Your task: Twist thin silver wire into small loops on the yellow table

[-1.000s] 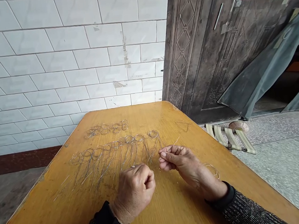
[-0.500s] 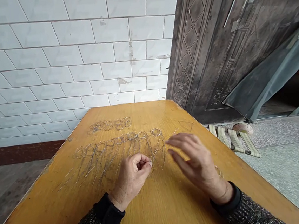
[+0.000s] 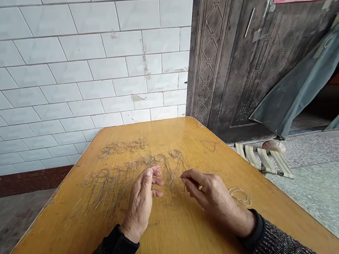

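My left hand (image 3: 142, 199) is open, its fingers apart and slightly curled, with nothing visible in it. To its right, my right hand (image 3: 215, 198) pinches a thin wire (image 3: 184, 188) between thumb and forefinger; only a short bit shows by the fingertips. Beyond both hands lies a row of looped wires (image 3: 114, 173) with long loose tails pointing toward me. The row's rightmost loop (image 3: 175, 154) sits just past my right fingertips. Farther back is a second cluster of small wire coils (image 3: 122, 147). Beside my right wrist rests another coil (image 3: 240, 197).
The wooden table (image 3: 174, 242) reaches to a white tiled wall (image 3: 103, 65). A bent wire piece (image 3: 209, 144) lies near its right edge. Off to the right are a dark carved door (image 3: 225, 57), a grey curtain (image 3: 300, 86) and a striped-strap seat (image 3: 264, 158) on the floor.
My left hand has opened from a pinch and drawn slightly left. The right hand has moved down and left, its fingers closing on a wire. The camera view has tilted slightly up.
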`<action>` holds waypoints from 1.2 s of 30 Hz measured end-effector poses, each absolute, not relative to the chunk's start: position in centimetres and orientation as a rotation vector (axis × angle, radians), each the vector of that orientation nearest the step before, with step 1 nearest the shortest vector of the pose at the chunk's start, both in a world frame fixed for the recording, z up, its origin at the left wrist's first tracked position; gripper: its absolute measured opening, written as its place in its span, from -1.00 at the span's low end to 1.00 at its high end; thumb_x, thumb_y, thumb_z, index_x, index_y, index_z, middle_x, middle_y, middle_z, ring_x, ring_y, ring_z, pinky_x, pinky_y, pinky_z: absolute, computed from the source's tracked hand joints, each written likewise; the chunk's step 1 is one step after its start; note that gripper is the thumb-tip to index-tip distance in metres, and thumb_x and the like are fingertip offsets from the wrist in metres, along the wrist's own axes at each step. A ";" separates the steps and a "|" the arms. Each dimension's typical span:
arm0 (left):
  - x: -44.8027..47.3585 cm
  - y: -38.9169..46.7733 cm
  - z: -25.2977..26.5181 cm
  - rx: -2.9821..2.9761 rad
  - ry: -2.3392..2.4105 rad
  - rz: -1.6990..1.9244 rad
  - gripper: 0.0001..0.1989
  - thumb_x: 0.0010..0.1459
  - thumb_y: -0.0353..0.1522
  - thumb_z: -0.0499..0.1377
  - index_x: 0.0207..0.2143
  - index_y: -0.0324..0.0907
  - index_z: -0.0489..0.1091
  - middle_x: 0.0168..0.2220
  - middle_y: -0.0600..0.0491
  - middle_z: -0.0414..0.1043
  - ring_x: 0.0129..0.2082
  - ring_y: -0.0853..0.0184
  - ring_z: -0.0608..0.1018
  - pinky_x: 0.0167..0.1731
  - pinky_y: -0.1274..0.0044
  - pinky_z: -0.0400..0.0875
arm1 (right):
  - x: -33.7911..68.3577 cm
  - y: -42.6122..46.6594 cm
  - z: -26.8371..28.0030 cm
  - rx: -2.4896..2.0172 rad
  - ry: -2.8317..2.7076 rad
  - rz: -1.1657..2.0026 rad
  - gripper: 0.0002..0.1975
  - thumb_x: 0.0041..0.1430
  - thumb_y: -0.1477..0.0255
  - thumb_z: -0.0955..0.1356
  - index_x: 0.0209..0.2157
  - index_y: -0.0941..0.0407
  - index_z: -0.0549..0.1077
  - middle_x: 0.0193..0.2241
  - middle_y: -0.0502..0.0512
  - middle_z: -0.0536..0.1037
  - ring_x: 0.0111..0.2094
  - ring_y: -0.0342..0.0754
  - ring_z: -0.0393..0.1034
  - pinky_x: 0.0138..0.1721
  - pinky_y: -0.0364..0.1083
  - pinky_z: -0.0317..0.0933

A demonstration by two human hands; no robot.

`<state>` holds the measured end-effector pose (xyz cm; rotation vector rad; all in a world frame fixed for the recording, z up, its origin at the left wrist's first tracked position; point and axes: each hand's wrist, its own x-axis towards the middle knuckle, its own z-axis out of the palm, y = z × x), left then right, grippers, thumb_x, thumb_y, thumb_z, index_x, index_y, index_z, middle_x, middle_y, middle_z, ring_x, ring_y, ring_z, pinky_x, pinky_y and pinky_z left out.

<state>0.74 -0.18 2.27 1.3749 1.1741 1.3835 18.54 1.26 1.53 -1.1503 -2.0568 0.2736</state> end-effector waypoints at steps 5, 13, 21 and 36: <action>1.3 -0.3 1.9 1.300 1.131 1.307 -0.56 0.13 -0.10 -0.01 -0.16 -0.27 0.35 -0.30 -0.06 0.36 -0.42 0.37 0.42 -0.55 0.58 0.36 | 18.0 1.3 1.3 -1.147 -1.938 0.665 -0.85 0.15 0.41 0.20 -0.41 0.10 0.36 -0.68 -0.04 0.39 -0.67 -0.16 0.29 -0.60 -0.20 0.08; 0.9 0.1 2.1 1.292 1.211 1.450 -0.61 0.07 -0.16 0.11 -0.12 -0.20 0.36 -0.14 -0.07 0.37 -0.27 0.34 0.41 -0.44 0.57 0.37 | 17.8 1.0 1.3 -1.103 -1.946 1.054 -0.87 0.17 0.41 0.17 -0.42 0.12 0.27 -0.72 -0.09 0.35 -0.70 -0.21 0.21 -0.60 -0.21 0.06; 0.9 0.3 1.4 1.354 1.189 1.347 -0.70 0.09 -0.22 0.10 -0.24 -0.24 0.44 -0.31 -0.04 0.47 -0.34 0.35 0.44 -0.49 0.59 0.34 | 17.4 0.8 0.9 -1.088 -2.065 0.921 -0.86 0.16 0.39 0.21 -0.45 0.10 0.27 -0.71 -0.10 0.32 -0.68 -0.20 0.18 -0.59 -0.20 0.03; 0.8 0.2 2.1 1.519 1.284 1.299 -0.74 0.07 -0.25 0.09 -0.36 -0.25 0.47 -0.53 0.05 0.41 -0.54 0.43 0.38 -0.61 0.62 0.24 | 17.1 0.2 1.4 -1.094 -1.986 0.857 -0.86 0.18 0.37 0.17 -0.39 0.10 0.28 -0.76 -0.13 0.27 -0.74 -0.21 0.16 -0.64 -0.20 0.04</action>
